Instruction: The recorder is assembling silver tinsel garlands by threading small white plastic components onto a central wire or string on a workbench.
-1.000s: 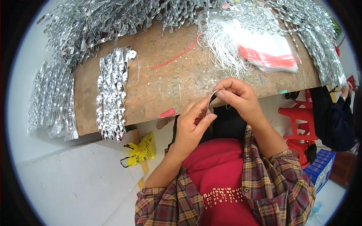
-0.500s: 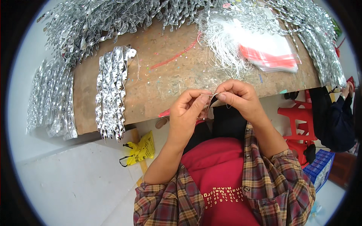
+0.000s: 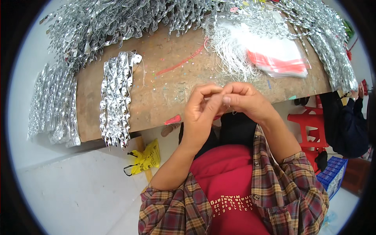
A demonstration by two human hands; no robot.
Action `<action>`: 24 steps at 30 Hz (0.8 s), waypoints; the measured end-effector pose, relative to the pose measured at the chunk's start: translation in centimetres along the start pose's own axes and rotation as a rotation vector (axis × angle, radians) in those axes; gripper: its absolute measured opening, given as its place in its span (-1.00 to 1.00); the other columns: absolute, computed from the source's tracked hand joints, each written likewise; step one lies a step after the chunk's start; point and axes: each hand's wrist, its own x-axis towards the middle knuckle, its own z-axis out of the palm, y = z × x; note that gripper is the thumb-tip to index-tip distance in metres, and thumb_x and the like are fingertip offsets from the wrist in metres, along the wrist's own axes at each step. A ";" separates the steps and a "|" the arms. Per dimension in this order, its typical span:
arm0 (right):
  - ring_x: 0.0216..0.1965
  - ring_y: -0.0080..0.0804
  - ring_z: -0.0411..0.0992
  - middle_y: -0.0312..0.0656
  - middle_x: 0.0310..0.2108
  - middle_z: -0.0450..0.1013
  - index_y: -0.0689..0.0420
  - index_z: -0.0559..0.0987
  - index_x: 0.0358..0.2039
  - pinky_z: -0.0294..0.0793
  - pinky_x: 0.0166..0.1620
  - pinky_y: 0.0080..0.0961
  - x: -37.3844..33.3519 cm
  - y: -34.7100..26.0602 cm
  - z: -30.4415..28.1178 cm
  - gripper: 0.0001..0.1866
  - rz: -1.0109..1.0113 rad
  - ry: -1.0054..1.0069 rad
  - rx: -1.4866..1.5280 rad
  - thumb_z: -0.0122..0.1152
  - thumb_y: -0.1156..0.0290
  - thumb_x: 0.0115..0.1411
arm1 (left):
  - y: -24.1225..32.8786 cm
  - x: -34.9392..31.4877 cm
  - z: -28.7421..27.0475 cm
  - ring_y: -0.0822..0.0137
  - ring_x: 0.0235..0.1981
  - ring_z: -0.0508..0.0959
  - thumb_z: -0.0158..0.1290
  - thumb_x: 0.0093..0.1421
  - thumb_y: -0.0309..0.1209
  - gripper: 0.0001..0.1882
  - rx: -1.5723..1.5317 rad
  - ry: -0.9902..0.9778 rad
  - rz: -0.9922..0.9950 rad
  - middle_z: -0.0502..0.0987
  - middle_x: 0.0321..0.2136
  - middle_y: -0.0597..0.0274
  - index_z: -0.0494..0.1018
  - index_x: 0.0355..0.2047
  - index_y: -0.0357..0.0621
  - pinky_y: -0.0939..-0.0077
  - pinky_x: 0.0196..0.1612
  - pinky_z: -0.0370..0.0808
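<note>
Above my lap, just off the table's near edge, my left hand and my right hand meet fingertip to fingertip. Both pinch a thin white string, of which only a short bit shows below the right fingers; the rest is hidden between the fingertips. Beyond them on the table lies a tangled bundle of white strings. Beside that bundle is a stack of clear plastic bags with a red band. To the left, a bunch of silver twisted foil strips hangs slightly over the table edge.
Heaps of silver foil strips cover the far side of the brown wooden table; more hang at both ends. A red scrap lies at the near edge. Below are a yellow bag, red stools and a blue crate. Another person sits right.
My hands have drawn together, the left shifting right and slightly up until the fingertips touch. The string that showed between them is now mostly covered.
</note>
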 end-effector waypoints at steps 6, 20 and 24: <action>-0.67 -0.78 0.05 -0.46 -0.66 0.26 0.13 0.45 -0.36 -0.02 -0.59 -0.80 -0.1 -0.2 0.5 -0.87 -0.125 0.092 0.127 0.06 0.35 0.19 | -0.6 -0.9 0.0 0.46 -0.32 0.49 0.03 0.12 -0.60 -0.70 0.042 -0.070 -0.032 0.47 -0.31 0.20 0.34 -0.10 -0.27 0.63 -0.22 0.43; -0.61 -0.64 0.27 -0.31 -0.57 0.39 0.19 0.47 -0.33 0.25 -0.45 -0.73 0.3 3.2 -1.7 -0.86 -0.058 0.084 0.466 0.05 0.38 0.20 | 1.7 -4.8 -5.6 0.51 -0.40 0.48 0.08 0.08 -0.57 -0.69 0.368 -0.059 -0.289 0.51 -0.29 0.22 0.47 -0.11 -0.23 0.70 -0.38 0.42; -0.55 -0.62 0.40 -0.25 -0.52 0.48 0.20 0.49 -0.32 0.40 -0.46 -0.72 0.4 3.5 -1.5 -0.87 -0.019 0.082 0.489 0.08 0.41 0.19 | 1.3 -5.8 -6.4 0.53 -0.41 0.49 0.07 0.10 -0.54 -0.67 0.310 -0.035 -0.318 0.50 -0.25 0.23 0.45 -0.08 -0.21 0.73 -0.42 0.43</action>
